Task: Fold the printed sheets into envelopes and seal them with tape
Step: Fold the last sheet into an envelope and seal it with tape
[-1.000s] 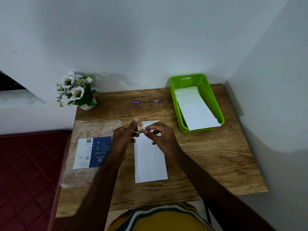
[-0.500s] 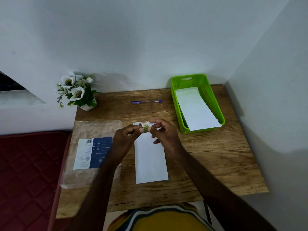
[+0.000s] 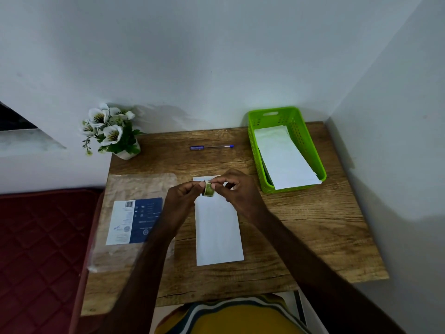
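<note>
1. Since a second ago we have turned the tape roll (image 3: 209,189) between our fingertips: it was held more upright and a little nearer the left hand, and now its greenish band faces us, while both hands have drifted slightly toward the far end of the sheet.
2. Done so far, as we judge it: a folded sheet (image 3: 218,235) lies flat on the worktop (image 3: 313,227) under and just below our hands, long and narrow, looking like a finished fold. More white folded pieces sit in the basket (image 3: 310,150) beyond the right hand, so some envelopes appear to be already put away.
3. Left to do: no tape shows on the sheet under us, so sealing it is still ahead, and we cannot tell whether a free end has been lifted from the roll yet.
4. The left hand (image 3: 181,200) is curled, thumb and forefinger pinching the left side of the roll.
5. The right hand (image 3: 237,192) pinches the roll's top right edge with thumb and forefinger, the other fingers loosely bent; it looks as if we are picking for the tape's end.
6. Both forearms come in from below and meet over the sheet's far end.
7. To the left of the left hand lies a clear packet (image 3: 134,220) with a blue label; a pen (image 3: 211,147) lies beyond both hands.
</note>
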`<state>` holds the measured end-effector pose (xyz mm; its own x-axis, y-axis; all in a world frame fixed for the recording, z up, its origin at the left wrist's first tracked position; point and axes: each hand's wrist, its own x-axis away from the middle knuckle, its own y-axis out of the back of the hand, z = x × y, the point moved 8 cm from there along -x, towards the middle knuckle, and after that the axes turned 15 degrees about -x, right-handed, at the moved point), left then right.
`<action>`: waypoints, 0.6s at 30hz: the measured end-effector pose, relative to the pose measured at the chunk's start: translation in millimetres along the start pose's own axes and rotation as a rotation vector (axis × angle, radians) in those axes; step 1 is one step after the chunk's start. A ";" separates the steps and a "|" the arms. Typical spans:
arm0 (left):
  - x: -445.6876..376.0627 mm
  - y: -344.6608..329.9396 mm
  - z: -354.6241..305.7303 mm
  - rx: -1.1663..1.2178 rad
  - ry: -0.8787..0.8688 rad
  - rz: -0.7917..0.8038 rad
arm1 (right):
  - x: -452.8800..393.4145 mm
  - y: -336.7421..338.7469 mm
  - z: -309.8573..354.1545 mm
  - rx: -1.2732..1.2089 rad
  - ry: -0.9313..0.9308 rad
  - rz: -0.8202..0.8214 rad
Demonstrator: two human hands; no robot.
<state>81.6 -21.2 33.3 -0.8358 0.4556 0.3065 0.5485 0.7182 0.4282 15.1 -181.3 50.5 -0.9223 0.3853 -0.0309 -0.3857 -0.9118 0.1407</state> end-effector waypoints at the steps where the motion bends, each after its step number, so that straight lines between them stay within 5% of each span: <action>1: 0.1 -0.1 0.5 0.001 0.007 -0.005 | -1.1 -0.3 0.1 0.017 0.002 0.006; 18: -12.4 11.8 14.4 0.023 0.281 -0.250 | 2.8 -15.8 18.3 0.228 0.175 0.045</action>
<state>98.0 -10.9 22.3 -0.9027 0.1050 0.4173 0.3250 0.8020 0.5012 19.1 -163.3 66.2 -0.9365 0.2970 -0.1866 -0.3467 -0.8644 0.3642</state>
